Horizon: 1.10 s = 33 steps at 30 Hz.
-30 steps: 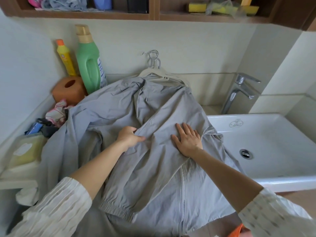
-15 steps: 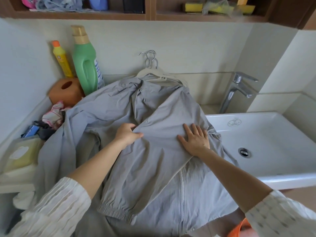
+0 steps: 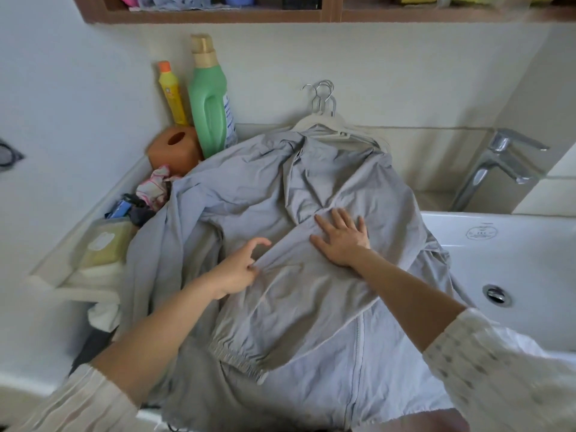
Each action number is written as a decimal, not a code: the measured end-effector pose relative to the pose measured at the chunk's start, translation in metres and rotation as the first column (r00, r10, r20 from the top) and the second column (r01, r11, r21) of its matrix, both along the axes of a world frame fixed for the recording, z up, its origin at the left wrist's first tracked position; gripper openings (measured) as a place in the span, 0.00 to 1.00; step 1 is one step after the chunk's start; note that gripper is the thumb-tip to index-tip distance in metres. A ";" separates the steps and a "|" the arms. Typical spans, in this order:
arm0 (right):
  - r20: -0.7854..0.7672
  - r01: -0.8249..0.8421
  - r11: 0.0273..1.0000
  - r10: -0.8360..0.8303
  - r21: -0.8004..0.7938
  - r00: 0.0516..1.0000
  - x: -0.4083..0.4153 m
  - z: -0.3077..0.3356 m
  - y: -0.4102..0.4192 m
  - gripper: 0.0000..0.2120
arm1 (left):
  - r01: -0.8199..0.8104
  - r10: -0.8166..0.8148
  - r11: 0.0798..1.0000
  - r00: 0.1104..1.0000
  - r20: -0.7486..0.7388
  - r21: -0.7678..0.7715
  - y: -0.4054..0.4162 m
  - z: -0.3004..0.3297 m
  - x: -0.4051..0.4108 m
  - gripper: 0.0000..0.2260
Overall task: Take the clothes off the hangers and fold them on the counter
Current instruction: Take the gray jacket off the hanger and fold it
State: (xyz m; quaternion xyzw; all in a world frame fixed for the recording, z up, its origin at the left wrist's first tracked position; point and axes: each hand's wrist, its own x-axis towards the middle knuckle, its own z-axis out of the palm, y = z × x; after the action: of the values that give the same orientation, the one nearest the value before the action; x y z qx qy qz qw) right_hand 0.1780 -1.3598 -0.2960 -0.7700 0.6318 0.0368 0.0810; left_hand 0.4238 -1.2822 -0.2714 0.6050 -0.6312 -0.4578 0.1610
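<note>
A grey zip jacket (image 3: pixel 305 294) lies spread over the counter, its right sleeve folded across the front with the elastic cuff at the lower middle. My right hand (image 3: pixel 341 241) presses flat on the folded sleeve with fingers spread. My left hand (image 3: pixel 238 269) pinches the sleeve's left edge with thumb and lower fingers while the index finger curls free above. White hangers (image 3: pixel 325 120) with metal hooks lean on the back wall behind the jacket's collar; the collar hides their lower parts.
A white sink (image 3: pixel 511 275) with a chrome tap (image 3: pixel 495 163) is on the right. On the left stand a green bottle (image 3: pixel 208 98), a yellow bottle (image 3: pixel 173 92), an orange holder (image 3: pixel 174 148), a crumpled pink cloth (image 3: pixel 154 188) and a yellow-lidded box (image 3: pixel 104 244). A wooden shelf (image 3: pixel 218 15) hangs overhead.
My left hand slid down and left along the sleeve's edge, its index finger lifting off the fabric. My right hand stays flat on the sleeve. The view shifted rightward.
</note>
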 end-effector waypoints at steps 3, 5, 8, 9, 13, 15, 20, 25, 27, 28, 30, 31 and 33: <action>-0.036 0.013 1.000 -0.013 -0.004 0.999 -0.001 0.002 -0.010 0.32 | -0.057 0.056 0.998 0.997 -0.058 -0.006 0.017 0.016 0.016 0.16; -0.058 -0.005 1.000 0.006 0.018 0.998 0.003 0.003 -0.010 0.32 | -0.064 0.080 0.991 0.988 -0.130 0.119 0.032 0.023 0.029 0.17; -0.050 -0.038 0.999 0.038 0.010 0.998 0.007 0.002 -0.005 0.32 | -0.077 0.156 0.967 0.933 -0.325 0.243 0.044 0.035 0.034 0.23; -0.040 -0.057 0.998 0.057 0.010 0.998 0.006 0.003 -0.003 0.32 | -0.112 0.204 0.963 0.898 -0.389 0.246 0.044 0.042 0.034 0.25; -0.016 -0.144 0.984 0.146 0.108 0.989 -0.004 0.014 -0.001 0.32 | -0.245 0.320 0.947 0.655 -0.684 0.209 0.024 0.074 0.018 0.21; 0.056 -0.167 0.965 0.159 0.202 0.986 -0.009 0.031 0.003 0.32 | -0.321 0.346 0.928 0.554 -0.757 0.189 0.016 0.101 0.004 0.07; 0.699 -0.006 0.931 -0.270 0.365 0.662 -0.035 0.073 0.010 0.21 | -0.288 0.287 0.915 -0.028 -0.958 0.282 -0.060 0.107 -0.033 0.19; 0.812 -0.162 0.796 -0.569 0.583 0.130 -0.069 0.061 0.004 0.28 | -0.421 0.500 0.809 0.125 -0.857 0.411 -0.115 0.056 -0.056 0.16; 0.825 -0.124 0.831 -0.497 0.542 0.270 -0.081 0.052 0.006 0.21 | -0.448 0.558 0.782 0.192 -0.807 0.434 -0.123 0.039 -0.062 0.18; 0.807 -0.069 0.873 -0.414 0.484 0.422 -0.087 0.049 0.008 0.17 | -0.457 0.576 0.771 0.206 -0.791 0.443 -0.126 0.033 -0.064 0.18; 0.676 -0.008 0.912 -0.299 0.411 0.674 -0.097 0.043 0.008 0.14 | -0.478 0.597 0.757 0.229 -0.769 0.446 -0.130 0.023 -0.070 0.19; 0.593 0.026 0.908 -0.295 0.419 0.749 -0.101 0.043 0.006 0.14 | -0.491 0.594 0.759 0.252 -0.764 0.428 -0.132 0.019 -0.073 0.20; 0.413 0.085 0.898 -0.280 0.432 0.867 -0.105 0.048 -0.001 0.15 | -0.549 0.534 0.792 0.413 -0.738 0.266 -0.135 0.013 -0.079 0.28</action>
State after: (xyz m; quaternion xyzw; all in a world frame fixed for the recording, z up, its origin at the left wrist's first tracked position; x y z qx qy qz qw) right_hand 0.0734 -1.3603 -0.2476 -0.6584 0.6440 -0.0283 0.3885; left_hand 0.3443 -1.4168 -0.2581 0.5109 -0.2694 -0.5908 0.5633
